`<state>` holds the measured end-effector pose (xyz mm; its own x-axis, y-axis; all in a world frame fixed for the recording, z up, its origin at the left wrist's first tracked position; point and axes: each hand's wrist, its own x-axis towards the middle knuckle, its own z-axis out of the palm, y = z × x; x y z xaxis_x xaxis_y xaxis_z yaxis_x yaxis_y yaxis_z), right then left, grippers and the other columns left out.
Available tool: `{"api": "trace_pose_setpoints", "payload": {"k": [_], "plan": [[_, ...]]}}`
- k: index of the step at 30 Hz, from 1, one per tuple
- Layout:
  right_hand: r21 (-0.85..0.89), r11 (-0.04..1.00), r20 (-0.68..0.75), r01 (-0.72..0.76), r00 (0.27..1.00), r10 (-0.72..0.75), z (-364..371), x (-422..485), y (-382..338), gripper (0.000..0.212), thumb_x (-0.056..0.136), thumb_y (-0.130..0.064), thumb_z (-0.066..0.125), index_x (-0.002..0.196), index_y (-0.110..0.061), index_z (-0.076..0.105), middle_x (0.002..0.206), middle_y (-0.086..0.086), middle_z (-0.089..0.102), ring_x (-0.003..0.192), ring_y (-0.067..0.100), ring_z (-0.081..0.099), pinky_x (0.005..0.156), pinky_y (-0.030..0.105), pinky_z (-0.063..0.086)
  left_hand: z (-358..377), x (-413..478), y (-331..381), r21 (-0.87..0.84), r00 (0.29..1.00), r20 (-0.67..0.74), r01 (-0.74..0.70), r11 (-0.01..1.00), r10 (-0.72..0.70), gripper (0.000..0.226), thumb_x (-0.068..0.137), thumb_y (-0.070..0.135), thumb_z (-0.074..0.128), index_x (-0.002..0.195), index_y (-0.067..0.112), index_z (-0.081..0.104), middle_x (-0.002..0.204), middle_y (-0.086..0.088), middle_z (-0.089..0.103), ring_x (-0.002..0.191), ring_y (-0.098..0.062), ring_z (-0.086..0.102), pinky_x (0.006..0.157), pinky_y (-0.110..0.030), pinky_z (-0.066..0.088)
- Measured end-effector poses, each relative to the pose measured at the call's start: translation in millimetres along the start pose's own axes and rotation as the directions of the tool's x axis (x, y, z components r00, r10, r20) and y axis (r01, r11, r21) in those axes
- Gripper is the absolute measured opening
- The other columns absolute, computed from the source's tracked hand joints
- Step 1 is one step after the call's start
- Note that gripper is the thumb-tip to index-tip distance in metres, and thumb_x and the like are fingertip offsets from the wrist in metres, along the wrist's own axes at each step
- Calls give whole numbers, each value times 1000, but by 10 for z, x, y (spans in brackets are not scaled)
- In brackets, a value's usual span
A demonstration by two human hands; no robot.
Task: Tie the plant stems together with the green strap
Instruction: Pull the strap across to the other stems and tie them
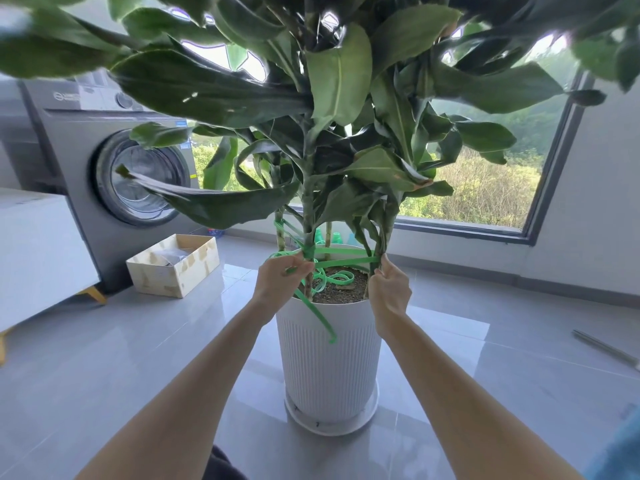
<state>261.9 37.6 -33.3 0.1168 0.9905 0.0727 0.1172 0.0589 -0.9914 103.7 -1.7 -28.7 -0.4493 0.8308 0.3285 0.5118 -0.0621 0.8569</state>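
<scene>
Pinching green strap [341, 261], left hand [282, 280], right hand [389, 292]

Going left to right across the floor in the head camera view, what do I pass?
white cabinet → open box → left hand, pinching the green strap → white pot → right hand → metal rod

Ribbed white plastic pot [329, 362]; glossy floor tiles [138, 341].
</scene>
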Motion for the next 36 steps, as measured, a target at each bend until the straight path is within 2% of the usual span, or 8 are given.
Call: {"api": "trace_pose_setpoints", "payload": {"k": [2, 6, 16, 21, 27, 29, 33, 36], "plan": [[-33, 999, -2, 15, 1000, -16, 2, 0, 1, 59, 88, 6, 40, 141, -21, 44, 138, -1, 52, 119, 15, 54, 99, 35, 47, -1, 9, -7, -7, 1000, -8, -9, 1000, 9, 19, 86, 21, 66, 93, 5, 73, 114, -5, 66, 88, -14, 58, 64, -14, 40], [-44, 998, 0, 36, 999, -36, 18, 6, 31, 59, 88, 6, 41, 141, -20, 43, 138, -1, 52, 116, 17, 57, 97, 35, 49, -1, 31, -33, -20, 999, -31, -26, 999, 26, 20, 85, 19, 66, 97, 4, 73, 117, -6, 66, 92, -14, 61, 79, -24, 47], [-49, 998, -18, 45, 999, -46, 43, -3, 51, 61, 86, 8, 39, 142, -17, 42, 139, 1, 51, 117, 19, 56, 94, 36, 51, 43, 97, -50, -66, 993, -117, -30, 997, 22, 15, 83, 13, 69, 85, -1, 70, 93, -6, 70, 64, -6, 54, 60, -19, 43], [-66, 997, -11, 40, 999, -41, 36, -9, 44, 62, 85, 6, 38, 143, -18, 40, 139, 2, 51, 117, 18, 56, 86, 29, 51, 71, 144, -90, -80, 989, -146, -46, 996, 34, 10, 82, 12, 70, 82, 2, 69, 88, -7, 70, 68, -8, 57, 65, -23, 45], [-73, 996, -3, 49, 999, -49, 73, 1, 60, 65, 83, 5, 40, 143, -18, 39, 139, 3, 50, 91, 17, 61, 58, 20, 46, 93, 180, -103, -68, 986, -160, -47, 997, 36, 8, 82, 11, 69, 80, 3, 68, 84, -3, 68, 66, -4, 55, 58, -14, 39], [-78, 996, 0, 53, 999, -53, 83, 9, 66, 64, 83, 5, 41, 143, -18, 39, 140, 2, 50, 89, 16, 61, 54, 17, 43, 96, 182, -110, -61, 985, -165, -55, 997, 45, 9, 82, 11, 69, 79, 3, 67, 84, -4, 68, 65, -4, 55, 58, -15, 39], [-81, 995, -3, 56, 998, -57, 90, 13, 60, 65, 82, 3, 42, 144, -18, 37, 138, 4, 51, 87, 16, 61, 53, 17, 43, 96, 183, -118, -47, 984, -169, -71, 996, 62, 11, 82, 11, 69, 80, 0, 68, 84, -5, 69, 68, -9, 57, 59, -15, 41], [-78, 996, -14, 49, 999, -50, 90, 2, 59, 64, 82, 3, 43, 143, -17, 38, 136, 7, 54, 97, 19, 63, 67, 27, 53, 105, 183, -117, -36, 981, -180, -83, 996, 75, 12, 83, 11, 69, 80, 0, 68, 85, -5, 69, 70, -11, 58, 58, -13, 40]]}}
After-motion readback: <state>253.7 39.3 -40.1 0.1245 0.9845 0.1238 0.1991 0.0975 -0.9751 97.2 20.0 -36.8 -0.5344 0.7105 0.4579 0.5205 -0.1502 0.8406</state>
